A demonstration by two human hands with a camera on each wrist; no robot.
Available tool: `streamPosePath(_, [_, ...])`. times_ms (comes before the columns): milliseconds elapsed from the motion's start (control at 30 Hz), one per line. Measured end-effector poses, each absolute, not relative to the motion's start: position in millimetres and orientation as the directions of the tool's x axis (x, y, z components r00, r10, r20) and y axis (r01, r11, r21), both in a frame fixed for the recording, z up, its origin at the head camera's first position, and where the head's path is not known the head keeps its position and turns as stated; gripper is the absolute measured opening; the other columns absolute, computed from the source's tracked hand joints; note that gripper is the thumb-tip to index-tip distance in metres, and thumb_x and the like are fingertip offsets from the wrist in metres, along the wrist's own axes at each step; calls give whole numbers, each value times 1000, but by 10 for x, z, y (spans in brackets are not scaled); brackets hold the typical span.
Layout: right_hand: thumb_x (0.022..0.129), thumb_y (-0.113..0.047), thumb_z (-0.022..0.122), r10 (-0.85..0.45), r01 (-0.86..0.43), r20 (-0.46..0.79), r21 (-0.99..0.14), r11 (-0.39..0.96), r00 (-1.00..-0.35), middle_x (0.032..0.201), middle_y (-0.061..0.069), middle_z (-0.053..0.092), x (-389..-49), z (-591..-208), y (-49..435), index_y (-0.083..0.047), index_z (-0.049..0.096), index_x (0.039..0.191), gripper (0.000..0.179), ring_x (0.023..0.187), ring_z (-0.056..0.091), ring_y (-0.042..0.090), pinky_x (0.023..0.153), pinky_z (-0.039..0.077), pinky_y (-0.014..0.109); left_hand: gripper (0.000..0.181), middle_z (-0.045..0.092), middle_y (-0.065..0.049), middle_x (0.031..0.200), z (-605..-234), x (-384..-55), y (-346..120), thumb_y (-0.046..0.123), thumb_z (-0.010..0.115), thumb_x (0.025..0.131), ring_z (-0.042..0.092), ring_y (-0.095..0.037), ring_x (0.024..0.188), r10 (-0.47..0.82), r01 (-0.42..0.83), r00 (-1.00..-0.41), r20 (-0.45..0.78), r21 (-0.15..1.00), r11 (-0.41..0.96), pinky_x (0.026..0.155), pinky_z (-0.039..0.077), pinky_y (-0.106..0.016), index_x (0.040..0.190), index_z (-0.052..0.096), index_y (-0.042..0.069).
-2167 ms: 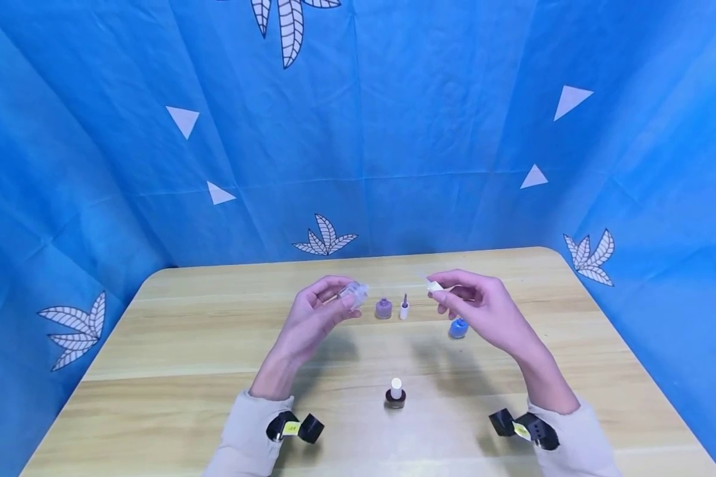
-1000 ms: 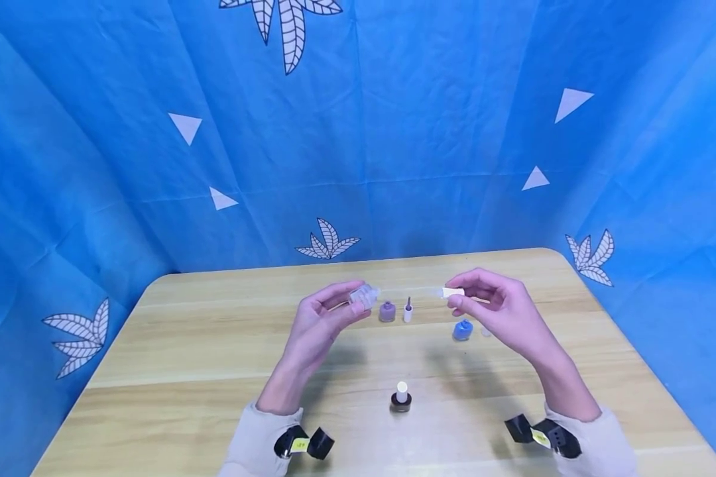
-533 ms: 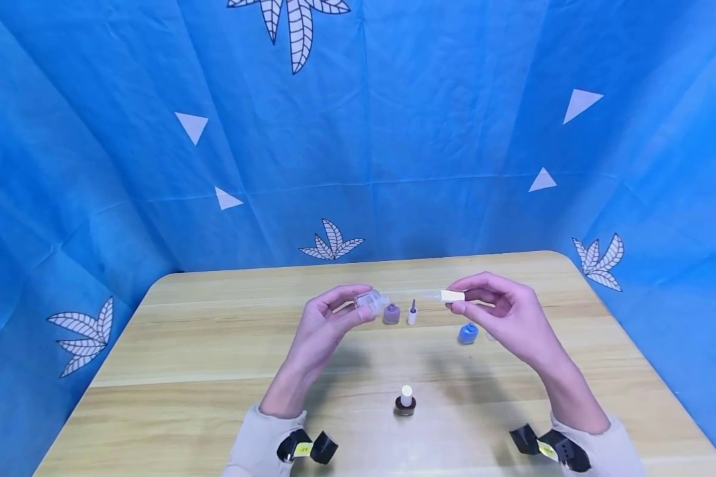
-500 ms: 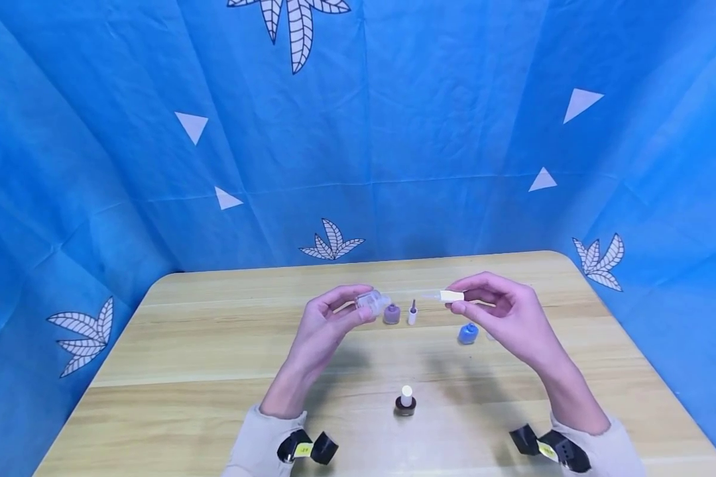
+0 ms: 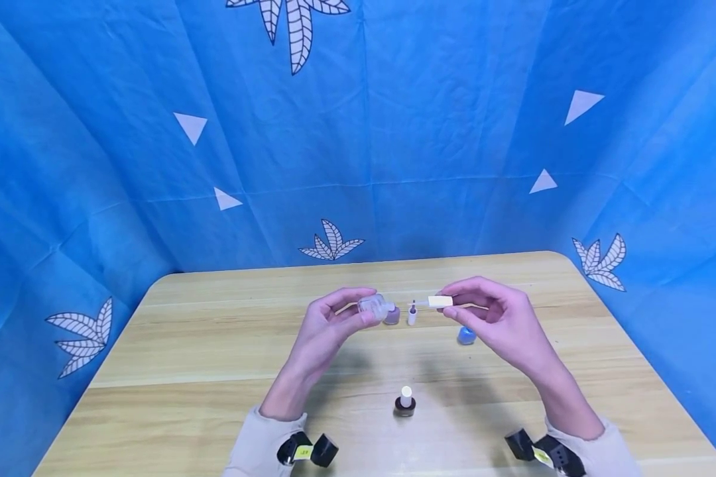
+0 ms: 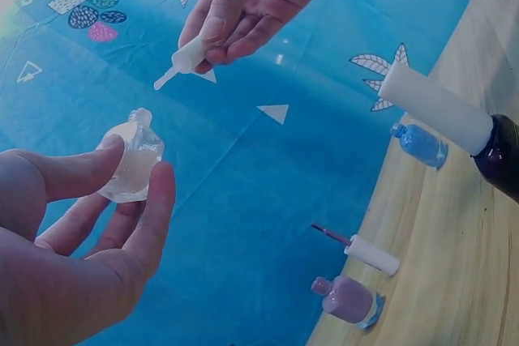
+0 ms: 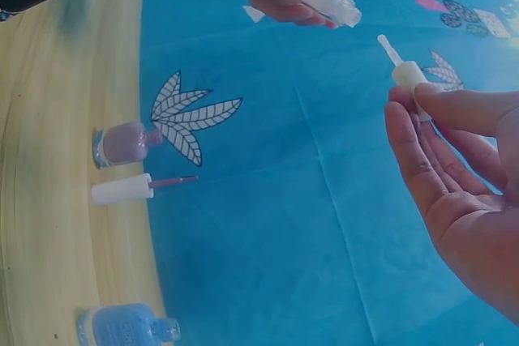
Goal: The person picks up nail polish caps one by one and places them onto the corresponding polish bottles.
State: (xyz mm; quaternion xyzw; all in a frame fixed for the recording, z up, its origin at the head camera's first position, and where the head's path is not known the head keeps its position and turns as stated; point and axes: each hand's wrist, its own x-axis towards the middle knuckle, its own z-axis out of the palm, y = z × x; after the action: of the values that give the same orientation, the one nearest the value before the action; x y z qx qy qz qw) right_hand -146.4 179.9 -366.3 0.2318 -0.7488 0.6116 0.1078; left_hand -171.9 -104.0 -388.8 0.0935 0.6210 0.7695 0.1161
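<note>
In the head view my left hand (image 5: 325, 331) grips a clear glass nail polish bottle (image 5: 371, 307) between thumb and fingers, its uncapped neck tilted to the right. My right hand (image 5: 504, 324) pinches a white nail polish cap (image 5: 440, 302), with its pale brush (image 7: 388, 48) pointing at the bottle. A short gap separates brush tip from bottle neck, as both wrist views show. Behind them on the table stand an uncapped purple polish bottle (image 6: 349, 298) and its white brush cap (image 6: 374, 255), brush upward.
An uncapped blue polish bottle (image 5: 467, 336) stands below my right hand. Nearer me is a dark polish bottle (image 5: 404, 406) with its white cap on. The wooden table (image 5: 215, 344) ends at a blue patterned cloth (image 5: 429, 132) behind.
Compared with half a second ago, my right hand has moved left with the cap and brush, narrowing the gap to the bottle. Earlier the hands drew apart. My left hand barely moves.
</note>
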Motion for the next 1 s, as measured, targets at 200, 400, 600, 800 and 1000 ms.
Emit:
streamPosePath(200, [89,13,72,-223,-470,433,-869,154,-873,109,18,72,-1460,-3682,1778,2,71,114,27,96,75,22,82,62,35,37,57,-12,139,-3881,-1704,-1029,4,78,89,64,-30,119,297,-63,-955,-5,981,-185,102,55,-36,125,71,4])
streamPosePath(400, [90,11,72,-241,-463,421,-873,152,-874,108,16,73,-1464,-3695,1755,1,72,114,26,94,75,25,78,63,35,36,59,-12,136,-3860,-1687,-999,1,77,88,65,-30,119,290,-52,-957,-4,986,-159,100,56,-36,123,72,4])
streamPosePath(600, [90,9,73,-254,-453,407,-877,159,-877,108,15,72,-1476,-3716,1749,-1,72,113,25,93,75,24,77,64,36,37,62,-13,133,-3862,-1679,-987,-3,78,86,66,-29,116,288,-64,-958,-10,982,-178,100,56,-37,122,71,3])
streamPosePath(800, [90,7,73,-260,-447,397,-878,171,-880,108,13,73,-1465,-3710,1742,-2,72,113,25,93,75,26,71,64,33,37,63,-13,131,-3871,-1675,-981,-3,78,86,67,-29,114,284,-51,-959,-1,984,-169,98,57,-36,121,72,3])
streamPosePath(1000, [91,5,74,-270,-444,389,-876,186,-881,109,12,73,-1466,-3717,1727,-4,73,112,23,94,75,22,58,62,30,37,64,-13,130,-3886,-1673,-974,-3,79,85,67,-29,112,286,-39,-958,9,986,-162,96,58,-34,121,72,3])
